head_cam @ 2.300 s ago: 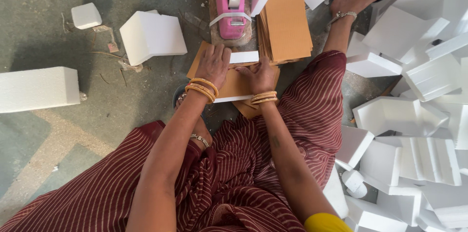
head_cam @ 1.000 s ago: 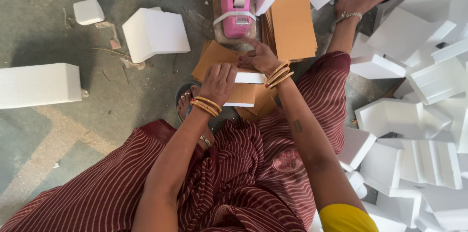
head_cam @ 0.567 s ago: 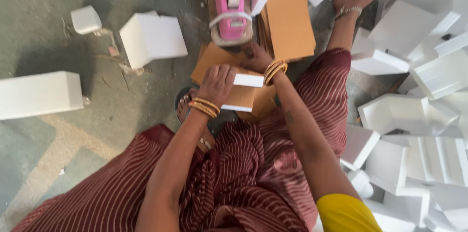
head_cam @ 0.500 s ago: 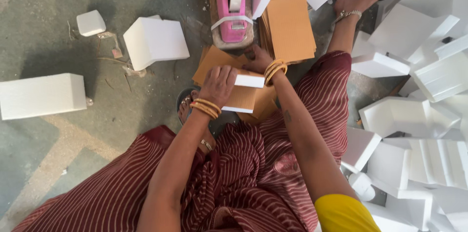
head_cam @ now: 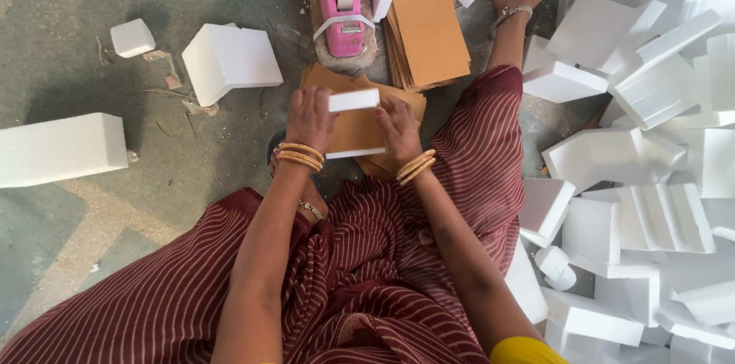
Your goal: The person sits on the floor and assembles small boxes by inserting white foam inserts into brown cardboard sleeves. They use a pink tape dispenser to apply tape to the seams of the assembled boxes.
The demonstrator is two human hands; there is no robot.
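Brown cardboard piece point(head_cam: 357, 131) with white foam strips along its far and near edges, held up over the floor point(head_cam: 92, 203) just ahead of the knees, above a loose pile of more brown sheets point(head_cam: 398, 104). Left hand point(head_cam: 308, 117) clamped on its left side, fingers curled over the top, thumb side toward the far foam strip point(head_cam: 354, 99), wrist bent and ringed with gold bangles point(head_cam: 299, 156). Right hand point(head_cam: 400, 129) pressed against the right side, fingers spread flat on the cardboard, wrist also in bangles, forearm angling in from lower right. Both forearms stretched forward over a striped maroon garment point(head_cam: 360, 272).

Directly beyond the held piece: pink tape dispenser point(head_cam: 342, 4) standing lengthwise, with a neat stack of brown sheets point(head_cam: 429, 31) just beside it on the right. Right edge of the floor crowded with white foam blocks point(head_cam: 651, 180), piled close against the right knee; little room on that side. Left side more open: one foam slab point(head_cam: 230, 62) near the dispenser, a small foam cube point(head_cam: 132, 37) farther out, a long foam block point(head_cam: 61, 150) by the left edge, bare floor between them.
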